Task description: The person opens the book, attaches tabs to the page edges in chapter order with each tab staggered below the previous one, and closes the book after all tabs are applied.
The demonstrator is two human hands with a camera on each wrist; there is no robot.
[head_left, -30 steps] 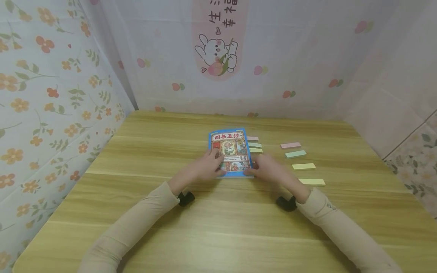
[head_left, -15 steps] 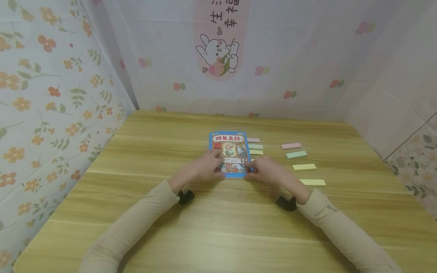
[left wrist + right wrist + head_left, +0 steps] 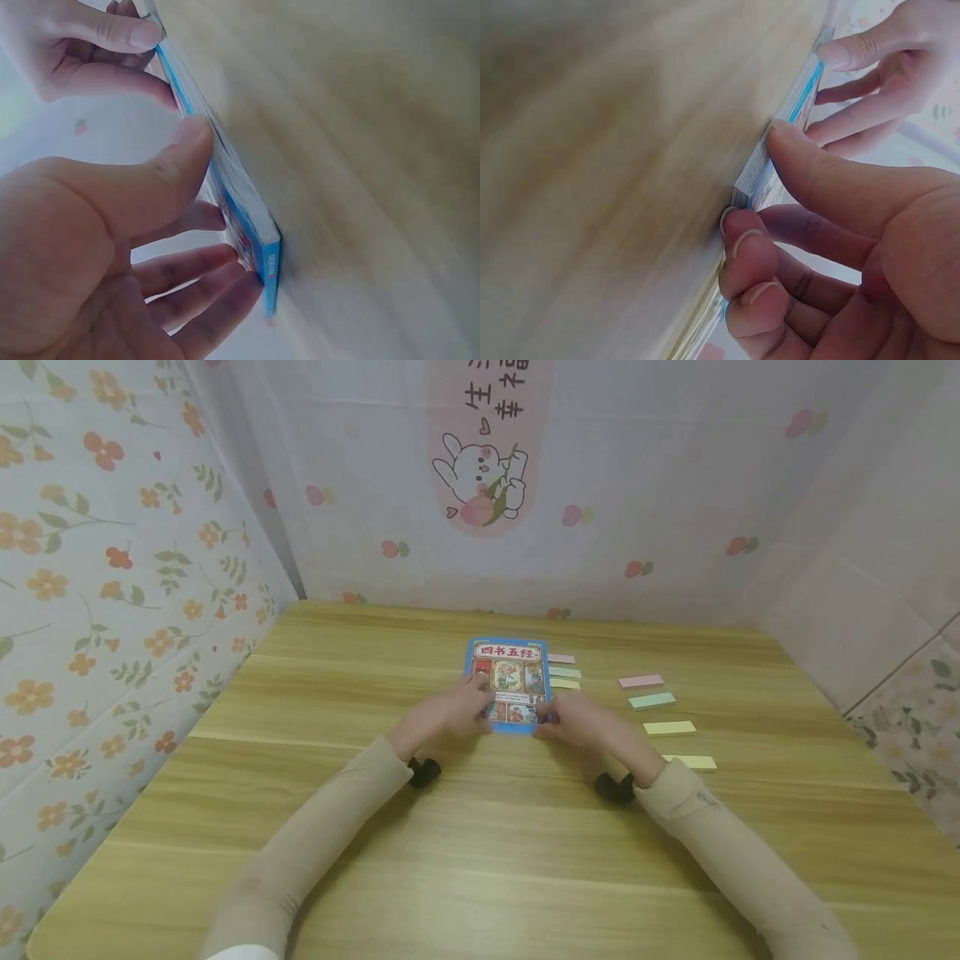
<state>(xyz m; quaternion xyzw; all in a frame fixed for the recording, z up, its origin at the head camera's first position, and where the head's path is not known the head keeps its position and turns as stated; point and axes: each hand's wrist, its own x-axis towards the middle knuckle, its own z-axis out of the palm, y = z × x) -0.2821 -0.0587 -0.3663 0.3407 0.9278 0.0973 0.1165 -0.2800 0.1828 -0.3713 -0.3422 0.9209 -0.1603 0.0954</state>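
A blue-bordered picture-cover book (image 3: 510, 677) with red Chinese characters lies near the middle of the table. Pink, green and yellow paper strips (image 3: 565, 672) stick out past its right edge. My left hand (image 3: 461, 708) holds the near left corner: in the left wrist view the thumb is at the bottom page edge, the other fingers on the cover and by the spine. Gripping the near right corner, my right hand (image 3: 581, 720) has its thumb on the bottom page edge and curled fingers at the side (image 3: 754, 259). The book's underside is hidden.
To the right of the book lie separate sticky-note strips: a pink one (image 3: 641, 682), a green one (image 3: 652, 701) and yellow ones (image 3: 670, 727). The wooden table (image 3: 465, 868) meets a printed curtain (image 3: 645, 485) at the back. Black wrist cameras (image 3: 425, 772) hang below the wrists.
Both hands have moved the book a little away from the person and slightly to the right, and its strips moved along with it. The separate strips on the right stayed put.
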